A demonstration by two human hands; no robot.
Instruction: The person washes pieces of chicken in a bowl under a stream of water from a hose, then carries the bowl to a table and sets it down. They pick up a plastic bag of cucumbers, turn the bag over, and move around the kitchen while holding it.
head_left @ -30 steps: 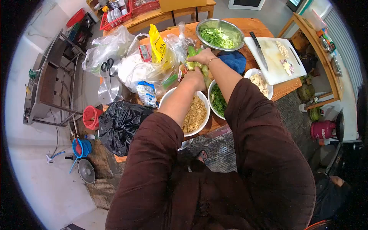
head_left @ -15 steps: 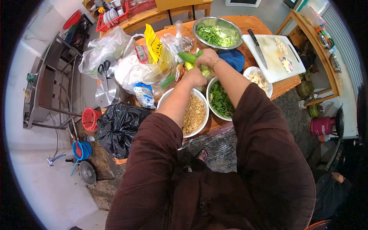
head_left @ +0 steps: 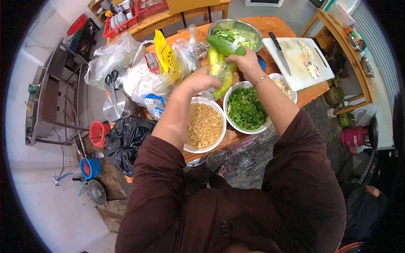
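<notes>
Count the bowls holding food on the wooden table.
4: white bowl of crumbs nearest; white bowl of chopped greens beside it; white bowl of pale pieces further right; steel bowl farthest. Bags may hide more.

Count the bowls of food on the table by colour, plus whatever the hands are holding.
White bowls: 3 (bowl of tan crumbs, bowl of chopped greens, bowl of pale pieces)
Metal bowls: 1 (metal bowl)
Bags of green vegetables: 1 (clear bag, gripped by left hand and right hand)
Total: 5
</notes>
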